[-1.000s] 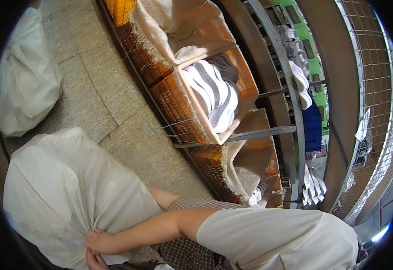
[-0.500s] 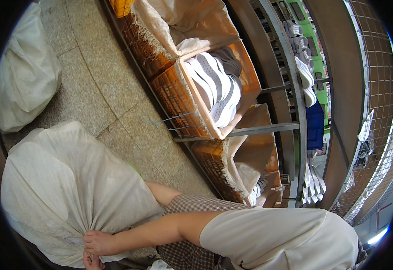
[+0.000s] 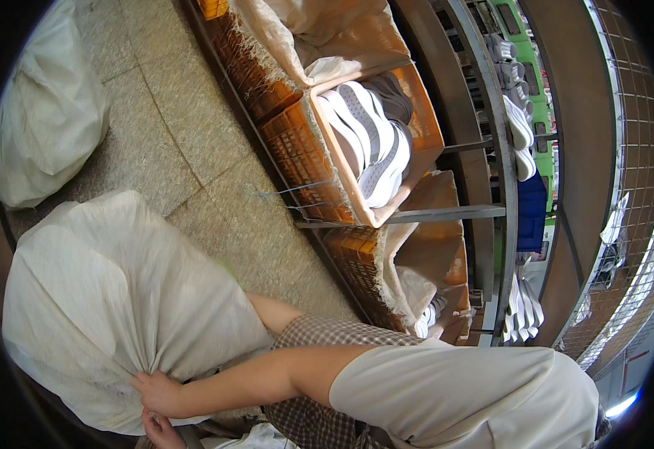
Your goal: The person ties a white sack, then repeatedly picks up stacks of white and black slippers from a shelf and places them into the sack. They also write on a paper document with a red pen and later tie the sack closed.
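Observation:
A large, full whitish cloth sack (image 3: 110,277) bulges at the lower left. Its cloth is bunched into folds that run to my right hand (image 3: 164,394), whose fingers are closed on the gathers. My right arm reaches across in a pale short sleeve. Just below, at the lower edge of the picture, my left hand (image 3: 161,431) is closed at the sack's gathered lower edge; part of it is cut off by the frame. Brown checked cloth (image 3: 349,333) and some bare skin show behind my right arm, partly covered by the sack.
Another whitish sack (image 3: 50,123) lies on the tiled floor (image 3: 185,105) at upper left. Cloth-lined orange crates (image 3: 286,146) stand along a metal rack; one holds white and grey shoe soles (image 3: 372,142). Shoes (image 3: 518,123) sit on the rack beside wire mesh (image 3: 637,150).
My right hand has moved slightly up and left with the bunched cloth. More of my left hand shows below it. The view has shifted a little, so the crates appear farther right.

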Available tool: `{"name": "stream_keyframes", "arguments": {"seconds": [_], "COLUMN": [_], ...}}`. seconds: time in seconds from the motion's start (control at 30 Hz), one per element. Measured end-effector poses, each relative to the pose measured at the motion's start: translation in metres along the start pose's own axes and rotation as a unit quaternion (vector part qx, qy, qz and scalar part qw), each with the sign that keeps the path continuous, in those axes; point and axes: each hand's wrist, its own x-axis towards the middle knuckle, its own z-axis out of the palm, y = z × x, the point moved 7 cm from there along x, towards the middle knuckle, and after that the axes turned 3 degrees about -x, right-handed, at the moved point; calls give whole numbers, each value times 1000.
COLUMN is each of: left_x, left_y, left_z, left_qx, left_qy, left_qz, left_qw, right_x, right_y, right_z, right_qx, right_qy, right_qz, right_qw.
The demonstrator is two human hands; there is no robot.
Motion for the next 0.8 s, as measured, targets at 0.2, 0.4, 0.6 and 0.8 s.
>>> {"name": "stream_keyframes", "arguments": {"seconds": [0.2, 0.4, 0.6, 0.8], "left_x": [-25, -20, -43, -31], "left_y": [-2, -45, -100, -73], "left_z": [4, 3, 21, 44], "left_qx": [165, 215, -174, -293], "left_qy": [149, 130, 347, 318], "left_qz": [91, 86, -110, -31], "left_qw": [971, 964, 915, 901], "right_x": [11, 24, 28, -5], "right_y": [-5, -13, 3, 36], "right_z": [37, 55, 20, -3], "right_qx": [44, 25, 105, 479], "right_qy": [-285, -566, -381, -630], "right_qz": [7, -84, -143, 254], "right_qw": [957, 820, 908, 556]}}
